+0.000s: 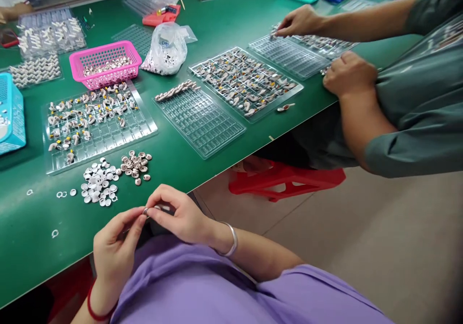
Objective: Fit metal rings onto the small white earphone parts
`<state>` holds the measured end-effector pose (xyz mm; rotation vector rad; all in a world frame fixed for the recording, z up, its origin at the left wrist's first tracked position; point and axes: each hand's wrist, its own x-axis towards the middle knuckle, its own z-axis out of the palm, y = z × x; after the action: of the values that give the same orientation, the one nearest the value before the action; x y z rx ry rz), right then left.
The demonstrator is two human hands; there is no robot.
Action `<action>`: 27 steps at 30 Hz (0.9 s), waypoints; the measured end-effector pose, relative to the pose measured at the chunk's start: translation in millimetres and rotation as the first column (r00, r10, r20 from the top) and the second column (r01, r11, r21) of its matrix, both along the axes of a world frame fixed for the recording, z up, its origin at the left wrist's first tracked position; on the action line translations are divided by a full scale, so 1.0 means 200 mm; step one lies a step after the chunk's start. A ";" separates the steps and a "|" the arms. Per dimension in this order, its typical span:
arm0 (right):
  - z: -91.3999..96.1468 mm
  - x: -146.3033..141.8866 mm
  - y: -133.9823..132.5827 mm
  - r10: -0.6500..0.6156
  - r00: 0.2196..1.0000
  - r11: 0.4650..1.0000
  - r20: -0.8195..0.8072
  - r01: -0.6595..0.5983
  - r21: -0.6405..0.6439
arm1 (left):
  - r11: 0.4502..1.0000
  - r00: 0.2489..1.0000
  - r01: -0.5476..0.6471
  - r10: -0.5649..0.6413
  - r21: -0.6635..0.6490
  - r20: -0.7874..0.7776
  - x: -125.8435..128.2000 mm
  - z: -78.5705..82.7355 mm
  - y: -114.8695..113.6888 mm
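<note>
My left hand [115, 247] and my right hand [177, 213] meet at the near edge of the green table [32, 237], fingers pinched together on a small silvery part [146, 211]. Just beyond my hands lie a heap of white round caps [98, 185] and a heap of brownish caps [136, 166]. Behind those stands a clear compartment tray [97, 124] partly filled with small white pieces. I wear a silver bangle on the right wrist and a red band on the left.
A co-worker in grey-green at the right has a hand [298, 21] at another clear tray [289, 56]. Nearby are a filled tray [246, 80], a nearly empty tray [202, 119], a pink basket [104, 63], a plastic bag [166, 49], blue baskets and a red stool [285, 179].
</note>
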<state>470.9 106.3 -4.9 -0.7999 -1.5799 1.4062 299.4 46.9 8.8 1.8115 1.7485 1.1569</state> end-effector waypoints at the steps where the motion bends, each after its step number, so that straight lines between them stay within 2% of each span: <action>1: -0.01 0.02 0.03 -0.036 0.999 0.999 0.014 0.036 -0.025 | 1.000 0.993 0.024 -0.022 0.013 -0.118 -0.01 0.00 0.05; 5: -0.04 0.09 0.13 -0.175 0.983 0.975 0.050 0.180 -0.133 | 0.999 0.948 -0.033 0.036 0.015 -0.316 -0.06 0.01 0.25; 8: -0.06 0.11 0.16 -0.174 0.983 0.970 0.052 0.181 -0.162 | 0.998 0.907 -0.053 0.029 -0.044 -0.420 -0.06 0.00 0.36; 12: -0.07 0.12 0.17 -0.140 0.990 0.971 0.030 0.143 -0.189 | 0.987 0.876 -0.071 -0.006 -0.141 -0.482 -0.04 0.01 0.42; 16: -0.06 0.11 0.17 -0.112 0.993 0.973 0.026 0.115 -0.199 | 0.973 0.887 -0.076 -0.034 -0.220 -0.460 -0.03 0.04 0.43; 19: -0.06 0.09 0.17 -0.061 0.997 0.966 -0.042 0.049 -0.253 | 0.970 0.918 -0.081 -0.018 -0.230 -0.397 -0.04 0.07 0.42; 22: -0.04 0.04 0.16 0.010 0.977 0.942 -0.215 -0.081 -0.325 | 0.968 0.961 -0.054 -0.016 -0.244 -0.277 -0.04 0.08 0.36; 24: -0.03 0.02 0.15 0.056 0.942 0.916 -0.330 -0.180 -0.358 | 0.967 0.997 -0.014 -0.005 -0.254 -0.075 -0.05 0.09 0.31; 27: 0.00 0.00 0.13 0.102 0.910 0.888 -0.403 -0.265 -0.375 | 0.971 0.972 0.035 0.022 -0.238 0.235 -0.04 0.09 0.22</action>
<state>470.2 131.5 -5.6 -0.5797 -1.0888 1.9564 290.6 90.1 26.1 1.4726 1.6627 1.0567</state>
